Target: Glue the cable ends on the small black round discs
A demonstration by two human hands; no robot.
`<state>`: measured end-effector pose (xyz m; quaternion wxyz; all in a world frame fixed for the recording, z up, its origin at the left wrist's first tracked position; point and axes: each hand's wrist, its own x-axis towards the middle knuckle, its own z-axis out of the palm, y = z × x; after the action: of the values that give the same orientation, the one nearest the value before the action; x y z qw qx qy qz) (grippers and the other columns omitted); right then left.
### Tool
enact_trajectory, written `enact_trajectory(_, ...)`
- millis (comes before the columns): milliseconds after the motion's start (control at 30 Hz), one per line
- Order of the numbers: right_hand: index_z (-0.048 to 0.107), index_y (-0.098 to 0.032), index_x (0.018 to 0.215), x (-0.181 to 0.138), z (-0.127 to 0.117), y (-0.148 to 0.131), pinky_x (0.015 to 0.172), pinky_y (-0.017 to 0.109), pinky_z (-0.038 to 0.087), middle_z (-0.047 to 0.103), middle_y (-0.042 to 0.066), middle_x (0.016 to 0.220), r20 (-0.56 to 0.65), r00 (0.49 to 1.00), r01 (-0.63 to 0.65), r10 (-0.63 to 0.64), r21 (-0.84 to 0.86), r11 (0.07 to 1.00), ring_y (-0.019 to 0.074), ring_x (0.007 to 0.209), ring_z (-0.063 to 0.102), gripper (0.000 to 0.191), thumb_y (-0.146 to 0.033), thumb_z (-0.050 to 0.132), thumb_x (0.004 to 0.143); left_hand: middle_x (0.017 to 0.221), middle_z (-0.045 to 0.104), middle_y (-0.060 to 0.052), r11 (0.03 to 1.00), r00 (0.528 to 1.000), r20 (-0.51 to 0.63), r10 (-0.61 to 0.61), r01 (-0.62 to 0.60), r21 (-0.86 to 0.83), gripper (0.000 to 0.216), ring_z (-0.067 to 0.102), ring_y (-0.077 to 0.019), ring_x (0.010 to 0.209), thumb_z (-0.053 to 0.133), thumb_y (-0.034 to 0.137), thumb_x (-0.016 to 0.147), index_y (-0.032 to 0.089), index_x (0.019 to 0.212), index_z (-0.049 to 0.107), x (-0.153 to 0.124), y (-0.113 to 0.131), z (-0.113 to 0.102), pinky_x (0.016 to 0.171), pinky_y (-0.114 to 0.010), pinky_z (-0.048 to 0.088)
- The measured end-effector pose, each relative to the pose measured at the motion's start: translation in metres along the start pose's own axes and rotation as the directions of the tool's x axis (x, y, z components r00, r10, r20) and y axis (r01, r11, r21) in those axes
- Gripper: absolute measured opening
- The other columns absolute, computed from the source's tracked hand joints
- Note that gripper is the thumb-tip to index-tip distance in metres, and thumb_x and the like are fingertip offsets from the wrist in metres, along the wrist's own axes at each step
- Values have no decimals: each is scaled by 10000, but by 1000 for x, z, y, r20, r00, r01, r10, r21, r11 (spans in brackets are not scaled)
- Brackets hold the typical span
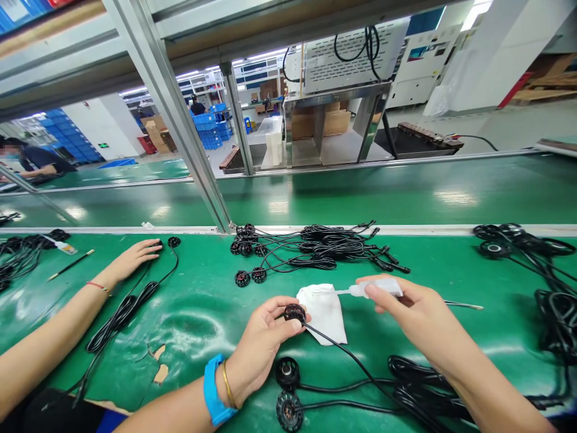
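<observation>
Hands [264, 340] [415, 307] clasp a round, black, corded disc [295, 311], left, and a translucent, thin-nozzled bottle [386, 287], right.

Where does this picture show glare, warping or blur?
In the head view, glare marks the glossy green band and rippled green tabletop; same view, the silver metal post slants, perhaps from lens stretch or tilt; head view, distant blue plastic crates look softer than the black round part in the wearer's left hand.

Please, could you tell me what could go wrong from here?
The bottle in the right hand has its thin tip over the white cloth, so a drip might land there. The black round part in the left hand has a cable leading toward the coiled cables, so it might snag.
</observation>
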<state>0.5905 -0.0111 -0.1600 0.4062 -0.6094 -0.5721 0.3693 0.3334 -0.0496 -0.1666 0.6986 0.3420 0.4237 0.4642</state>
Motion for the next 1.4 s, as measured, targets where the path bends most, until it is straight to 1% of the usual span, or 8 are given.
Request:
enact_trajectory(100, 777, -223, 869, 3, -2, 7, 577, 302, 494, 713, 49, 751, -5, 999, -48, 48, 43, 998, 217, 683, 626, 475, -671, 637, 797, 1025, 744, -85, 999, 1000, -1, 12, -12, -34, 299, 674, -214, 1022, 796, 171, 771, 166, 1050, 690, 0, -3, 0, 936, -335, 487)
enact_trajectory(233, 748, -218, 745, 2, -2, 4, 597, 307, 502, 697, 48, 716, 59, 998, -31, 28, 51, 998, 216, 690, 620, 491, -690, 621, 795, 1049, 732, -85, 998, 1000, 0, 5, -5, -61, 302, 680, -223, 1041, 794, 165, 779, 166, 1058, 680, 0, -4, 0, 945, -338, 489)
enact_trajectory(400, 780, -221, 836, -3, 0, -8, 536, 308, 508, 676, 38, 655, 132, 991, 16, -21, 40, 999, 199, 600, 586, 458, -656, 642, 787, 1062, 721, -88, 998, 1000, 1, 6, -6, -58, 288, 681, -237, 1049, 791, 167, 781, 165, 1050, 686, 0, -4, 1, 937, -340, 493)
enact_trajectory(533, 780, -226, 820, -6, 3, -15, 518, 292, 490, 728, 49, 777, 134, 989, 51, -55, 31, 998, 174, 574, 556, 431, -637, 655, 785, 1057, 717, -84, 998, 1000, -3, 3, -4, -60, 290, 685, -235, 1034, 792, 167, 778, 165, 1048, 686, 1, -3, 1, 936, -345, 499)
enact_trajectory(733, 777, -238, 833, -9, 4, -20, 595, 280, 527, 730, 35, 789, 187, 979, 72, -77, 35, 997, 195, 653, 622, 429, -646, 648, 800, 1037, 723, -76, 998, 1000, -15, -9, 8, -65, 293, 692, -226, 1012, 811, 164, 754, 161, 1023, 694, 0, -2, 3, 924, -336, 516)
enact_trajectory(1100, 772, -245, 878, -13, 6, -14, 644, 276, 533, 734, 38, 893, 187, 976, 118, -115, -3, 993, 206, 746, 656, 392, -613, 646, 827, 1015, 730, -73, 997, 1000, -22, -15, 13, -71, 299, 697, -207, 982, 819, 154, 748, 155, 1018, 693, 0, -2, 4, 913, -327, 524)
enact_trajectory(1300, 785, -246, 890, 0, -14, -3, 586, 313, 498, 734, 56, 851, 69, 998, -2, 4, -39, 999, 208, 663, 600, 482, -692, 652, 766, 1016, 732, -82, 999, 1000, -5, -14, 13, -34, 261, 685, -220, 1020, 784, 156, 786, 157, 1029, 691, -1, -1, 2, 923, -332, 514)
enact_trajectory(1400, 776, -242, 983, 9, -23, 4, 644, 319, 505, 731, 56, 880, 131, 987, -84, 88, -38, 996, 205, 703, 595, 520, -699, 658, 766, 1030, 724, -79, 1000, 1000, 13, -19, 19, -20, 256, 677, -231, 1047, 769, 160, 804, 162, 1048, 691, 0, -1, 0, 924, -336, 512)
